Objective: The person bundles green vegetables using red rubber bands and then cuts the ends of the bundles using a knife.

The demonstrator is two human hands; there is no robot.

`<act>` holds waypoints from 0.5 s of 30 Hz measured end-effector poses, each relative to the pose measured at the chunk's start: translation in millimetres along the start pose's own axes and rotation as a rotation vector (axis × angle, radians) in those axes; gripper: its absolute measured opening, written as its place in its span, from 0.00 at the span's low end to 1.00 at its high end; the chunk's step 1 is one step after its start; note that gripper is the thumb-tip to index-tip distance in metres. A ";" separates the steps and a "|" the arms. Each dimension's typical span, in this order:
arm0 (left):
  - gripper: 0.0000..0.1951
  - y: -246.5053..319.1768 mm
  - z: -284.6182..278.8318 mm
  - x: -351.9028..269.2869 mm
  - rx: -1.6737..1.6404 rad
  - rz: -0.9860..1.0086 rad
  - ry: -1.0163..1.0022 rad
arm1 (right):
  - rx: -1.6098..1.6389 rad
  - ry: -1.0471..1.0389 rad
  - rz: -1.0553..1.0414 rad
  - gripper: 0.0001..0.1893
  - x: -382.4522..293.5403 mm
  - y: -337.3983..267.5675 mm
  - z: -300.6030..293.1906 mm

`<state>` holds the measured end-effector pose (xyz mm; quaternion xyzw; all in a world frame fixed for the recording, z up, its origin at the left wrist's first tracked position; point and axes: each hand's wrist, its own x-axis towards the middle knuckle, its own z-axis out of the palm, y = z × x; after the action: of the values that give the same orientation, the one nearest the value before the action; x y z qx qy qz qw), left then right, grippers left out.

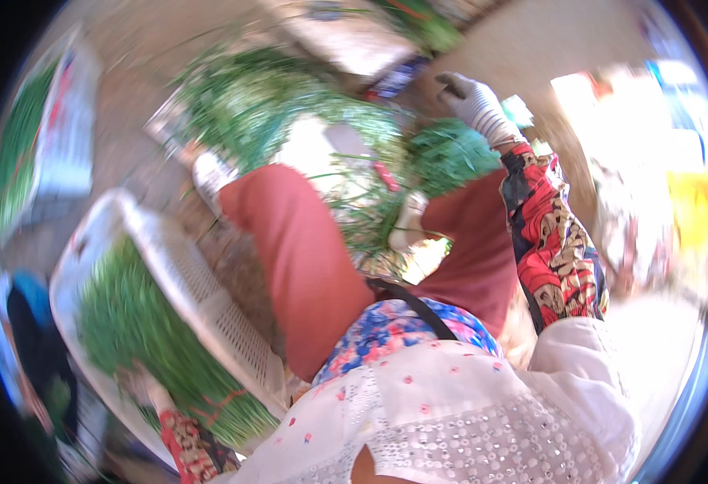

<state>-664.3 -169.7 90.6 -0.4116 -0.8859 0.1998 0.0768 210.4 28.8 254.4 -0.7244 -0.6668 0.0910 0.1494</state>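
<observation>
At the lower left, my left hand (141,385) lies on a tied bundle of long green chive-like stalks (154,314) inside a white plastic crate (209,296). Blur hides whether its fingers grip them. A red band (224,404) circles the stalks near my wrist. My right hand (472,106), in a striped glove, is raised at the upper right with its fingers loosely bent and apart, holding nothing I can see. Below it sits a heap of cut greens (454,156). Between my feet, a knife with a red handle (385,176) rests among loose stalks over a white surface (305,151).
Another white crate (67,133) of green stalks stands at the far left. Loose greens (239,103) spread over the floor in front of my shoes. Beyond them is a pale slab (354,36). A wall (511,66) runs along the right, beside a bright opening.
</observation>
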 end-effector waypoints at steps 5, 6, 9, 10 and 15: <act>0.39 68.7 -42.1 56.7 0.130 -0.130 -0.079 | 0.354 0.257 0.778 0.18 -240.0 270.4 -62.0; 0.38 100.6 -57.3 67.3 0.076 -0.100 -0.046 | 0.271 0.293 0.936 0.17 -310.2 306.4 -68.9; 0.37 176.8 -126.6 81.7 -0.164 0.019 0.087 | 0.384 0.319 1.336 0.15 -457.2 335.6 -27.1; 0.37 204.1 -150.3 81.5 -0.279 0.076 0.132 | 0.606 0.430 1.397 0.16 -492.6 334.0 -0.7; 0.35 363.3 -289.7 34.6 -0.766 0.536 0.244 | 1.007 0.537 1.599 0.33 -530.3 334.1 77.3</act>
<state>-346.0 152.0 201.2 -0.6444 -0.7431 -0.1781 -0.0311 448.4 -512.7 33.2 -0.8105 0.1931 0.2713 0.4819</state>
